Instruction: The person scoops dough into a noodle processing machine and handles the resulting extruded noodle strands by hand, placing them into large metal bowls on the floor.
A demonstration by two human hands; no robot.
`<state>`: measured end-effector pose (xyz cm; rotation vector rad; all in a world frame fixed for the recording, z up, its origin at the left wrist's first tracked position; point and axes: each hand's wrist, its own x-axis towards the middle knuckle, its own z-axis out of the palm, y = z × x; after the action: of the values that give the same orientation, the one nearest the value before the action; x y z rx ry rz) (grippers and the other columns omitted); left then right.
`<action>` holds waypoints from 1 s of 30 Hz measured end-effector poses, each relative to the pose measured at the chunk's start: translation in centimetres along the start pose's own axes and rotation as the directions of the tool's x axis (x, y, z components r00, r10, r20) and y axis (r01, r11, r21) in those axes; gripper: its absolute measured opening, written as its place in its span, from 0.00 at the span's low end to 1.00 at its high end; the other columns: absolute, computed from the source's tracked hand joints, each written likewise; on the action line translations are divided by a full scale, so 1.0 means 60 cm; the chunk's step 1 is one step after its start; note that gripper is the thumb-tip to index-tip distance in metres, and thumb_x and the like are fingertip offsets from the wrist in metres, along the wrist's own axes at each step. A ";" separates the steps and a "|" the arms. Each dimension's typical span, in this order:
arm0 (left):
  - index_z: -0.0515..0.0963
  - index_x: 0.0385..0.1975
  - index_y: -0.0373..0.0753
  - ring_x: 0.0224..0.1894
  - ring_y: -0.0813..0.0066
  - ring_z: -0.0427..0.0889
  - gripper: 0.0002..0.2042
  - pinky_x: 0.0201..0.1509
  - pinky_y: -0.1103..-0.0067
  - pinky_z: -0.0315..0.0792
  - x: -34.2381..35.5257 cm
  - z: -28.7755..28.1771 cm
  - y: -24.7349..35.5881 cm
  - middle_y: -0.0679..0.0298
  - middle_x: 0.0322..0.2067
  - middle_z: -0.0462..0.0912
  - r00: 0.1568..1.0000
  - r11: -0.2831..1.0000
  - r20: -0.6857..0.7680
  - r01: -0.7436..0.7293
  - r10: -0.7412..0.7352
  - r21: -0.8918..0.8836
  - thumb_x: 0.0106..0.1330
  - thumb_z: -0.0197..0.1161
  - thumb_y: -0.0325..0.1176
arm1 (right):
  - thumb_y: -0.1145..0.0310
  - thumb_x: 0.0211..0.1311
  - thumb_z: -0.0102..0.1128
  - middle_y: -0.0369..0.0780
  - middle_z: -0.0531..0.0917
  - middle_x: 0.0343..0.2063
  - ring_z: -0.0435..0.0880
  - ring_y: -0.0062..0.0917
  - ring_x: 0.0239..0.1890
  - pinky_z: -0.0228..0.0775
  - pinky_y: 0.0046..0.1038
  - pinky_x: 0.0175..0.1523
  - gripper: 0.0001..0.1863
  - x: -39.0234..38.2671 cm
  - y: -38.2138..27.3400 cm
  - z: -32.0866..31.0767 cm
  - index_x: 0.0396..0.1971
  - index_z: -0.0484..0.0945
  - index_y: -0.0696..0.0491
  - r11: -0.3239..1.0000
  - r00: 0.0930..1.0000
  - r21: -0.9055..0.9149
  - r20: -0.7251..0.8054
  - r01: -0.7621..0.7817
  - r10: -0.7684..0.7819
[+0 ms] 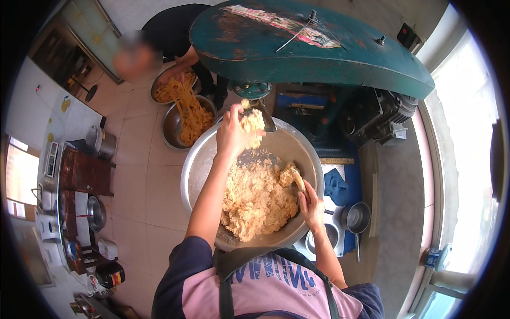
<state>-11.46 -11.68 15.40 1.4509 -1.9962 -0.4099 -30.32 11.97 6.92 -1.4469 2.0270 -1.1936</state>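
Note:
A wide metal basin (192,181) in front of me holds a heap of crumbly, pale yellow dough (260,199). My left hand (229,135), raised over the basin's far side, grips a clump of this dough (252,125) beside the dark metal mouth (267,114) of the green machine. Some crumbs show above the fingers. At the basin's right side, my right hand (312,206) is closed round a pale, wooden-looking stick (299,181). Dough covers the stick's far end, so its shape there is hidden.
The machine's green cover (313,48) overhangs the far side, with a dark motor (385,114) at right. At far left a co-worker bends over two metal bowls (172,127) with orange strips. A saucepan (357,218) stands right; a brown cabinet (87,170) stands left.

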 end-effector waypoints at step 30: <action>0.77 0.45 0.41 0.65 0.52 0.55 0.14 0.69 0.60 0.54 -0.150 0.031 -0.115 0.56 0.57 0.68 0.985 0.987 0.074 -0.157 0.153 0.046 0.58 0.63 0.34 | 0.69 0.55 0.54 0.52 0.83 0.25 0.83 0.47 0.29 0.76 0.44 0.35 0.28 0.353 -0.169 0.250 0.58 0.61 0.49 0.717 0.907 -0.576 0.371 0.393 -0.199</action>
<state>-5.83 -5.88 7.24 1.3166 -2.1737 -0.3483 -22.25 -14.53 10.08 -2.1923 2.1366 -0.3109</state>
